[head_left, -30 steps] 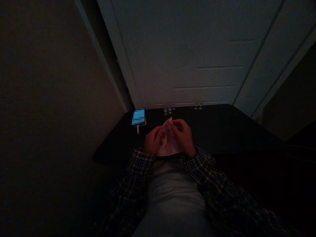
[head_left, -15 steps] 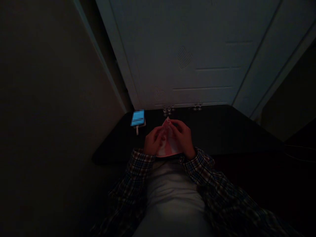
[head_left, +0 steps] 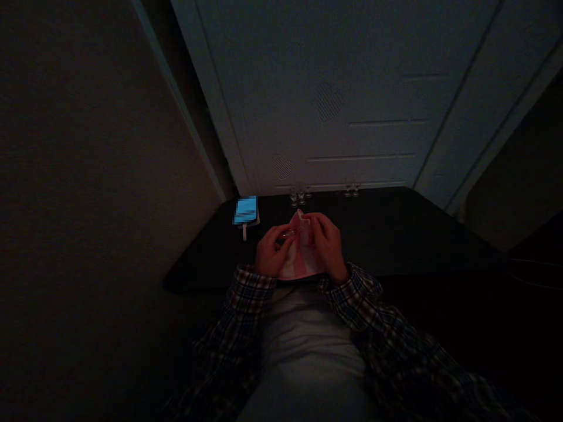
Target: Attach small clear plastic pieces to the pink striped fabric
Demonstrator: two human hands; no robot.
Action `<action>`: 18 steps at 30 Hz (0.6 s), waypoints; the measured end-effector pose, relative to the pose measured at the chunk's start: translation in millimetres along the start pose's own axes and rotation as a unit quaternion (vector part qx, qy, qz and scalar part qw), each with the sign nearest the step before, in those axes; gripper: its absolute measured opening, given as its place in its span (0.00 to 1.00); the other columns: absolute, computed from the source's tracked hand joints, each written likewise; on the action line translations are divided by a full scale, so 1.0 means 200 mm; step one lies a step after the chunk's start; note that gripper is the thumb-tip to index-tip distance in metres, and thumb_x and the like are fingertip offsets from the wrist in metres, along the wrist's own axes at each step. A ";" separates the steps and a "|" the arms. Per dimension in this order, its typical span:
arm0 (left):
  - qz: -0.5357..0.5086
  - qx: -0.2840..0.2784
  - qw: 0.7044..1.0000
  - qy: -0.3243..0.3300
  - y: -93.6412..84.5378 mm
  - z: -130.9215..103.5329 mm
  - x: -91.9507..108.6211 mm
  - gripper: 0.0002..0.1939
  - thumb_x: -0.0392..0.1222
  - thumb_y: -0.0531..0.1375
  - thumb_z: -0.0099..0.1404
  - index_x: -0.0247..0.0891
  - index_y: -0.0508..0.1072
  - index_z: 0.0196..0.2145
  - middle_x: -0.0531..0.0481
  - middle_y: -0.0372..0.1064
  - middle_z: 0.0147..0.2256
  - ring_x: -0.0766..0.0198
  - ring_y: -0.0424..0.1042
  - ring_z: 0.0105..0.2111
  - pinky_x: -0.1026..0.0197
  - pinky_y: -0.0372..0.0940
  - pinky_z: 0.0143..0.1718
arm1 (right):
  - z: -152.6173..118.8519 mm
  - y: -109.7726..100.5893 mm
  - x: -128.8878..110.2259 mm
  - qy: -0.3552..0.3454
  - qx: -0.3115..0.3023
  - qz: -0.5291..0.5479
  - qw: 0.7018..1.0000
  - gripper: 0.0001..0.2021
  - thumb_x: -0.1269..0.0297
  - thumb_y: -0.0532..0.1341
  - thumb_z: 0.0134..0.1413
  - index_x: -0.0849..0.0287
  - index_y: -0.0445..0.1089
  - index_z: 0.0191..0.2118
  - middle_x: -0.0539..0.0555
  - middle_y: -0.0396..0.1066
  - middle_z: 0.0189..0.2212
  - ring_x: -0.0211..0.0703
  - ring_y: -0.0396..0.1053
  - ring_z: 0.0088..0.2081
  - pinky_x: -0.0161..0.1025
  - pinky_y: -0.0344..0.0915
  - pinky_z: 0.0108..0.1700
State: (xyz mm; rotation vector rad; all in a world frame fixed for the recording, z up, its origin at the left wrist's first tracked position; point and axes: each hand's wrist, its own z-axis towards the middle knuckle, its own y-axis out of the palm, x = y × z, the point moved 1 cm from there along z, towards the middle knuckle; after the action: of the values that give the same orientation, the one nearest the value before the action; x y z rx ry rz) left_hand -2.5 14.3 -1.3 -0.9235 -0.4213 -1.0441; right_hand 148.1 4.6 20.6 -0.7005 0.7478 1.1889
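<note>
My left hand (head_left: 269, 252) is closed around a small clear glass (head_left: 287, 234), held on its side with its stem pointing toward my right hand. A pink and white cloth (head_left: 303, 265) hangs between the two hands, its upper edge bunched near the fingertips. My right hand (head_left: 329, 245) pinches that cloth close to the glass's stem end. Whether the cloth touches the stem is too dark to tell. Behind the hands, several small stemmed glasses (head_left: 301, 196) stand together on the dark table.
The dark table (head_left: 396, 234) meets a white panel (head_left: 272, 76) with heart patterns. A lit, blurred phone screen (head_left: 246, 210) lies at the left, a small strap below it. Two more small glasses (head_left: 352, 189) stand at the back right. A brown wall rises at left.
The glass in my left hand now shows more clearly, out from under the cloth. My right fingers have shifted slightly with the cloth's edge, and my left hand has moved slightly left.
</note>
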 end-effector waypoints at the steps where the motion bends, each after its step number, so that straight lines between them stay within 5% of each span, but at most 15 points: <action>1: 0.001 0.001 1.000 0.000 0.00 0.00 0.00 0.16 0.42 0.57 0.59 0.39 0.69 0.46 0.46 0.67 0.42 0.63 0.70 0.37 0.68 0.67 0.25 | 0.00 0.00 0.01 0.009 0.003 0.000 1.000 0.14 0.60 0.47 0.60 0.56 0.69 0.39 0.53 0.71 0.35 0.41 0.67 0.36 0.36 0.63 0.37; 6: 0.002 0.006 1.000 -0.004 0.00 0.00 0.00 0.15 0.42 0.57 0.59 0.39 0.69 0.45 0.46 0.67 0.42 0.63 0.69 0.36 0.69 0.66 0.25 | 0.00 0.01 0.05 0.028 0.022 0.007 0.999 0.13 0.63 0.47 0.59 0.56 0.67 0.39 0.51 0.69 0.30 0.38 0.65 0.28 0.35 0.61 0.31; 18: -0.011 0.008 1.000 -0.012 0.00 0.00 0.00 0.15 0.41 0.56 0.59 0.40 0.69 0.45 0.46 0.68 0.42 0.63 0.70 0.36 0.68 0.66 0.25 | 0.01 0.01 0.08 0.031 0.013 0.004 0.999 0.11 0.64 0.50 0.55 0.57 0.69 0.36 0.52 0.70 0.33 0.40 0.66 0.33 0.35 0.62 0.32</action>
State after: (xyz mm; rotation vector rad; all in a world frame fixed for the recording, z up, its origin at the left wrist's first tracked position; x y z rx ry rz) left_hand -3.6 14.0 -1.7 -0.9198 -0.4594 -1.0489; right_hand 149.9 15.3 8.9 -0.7147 0.8178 1.1676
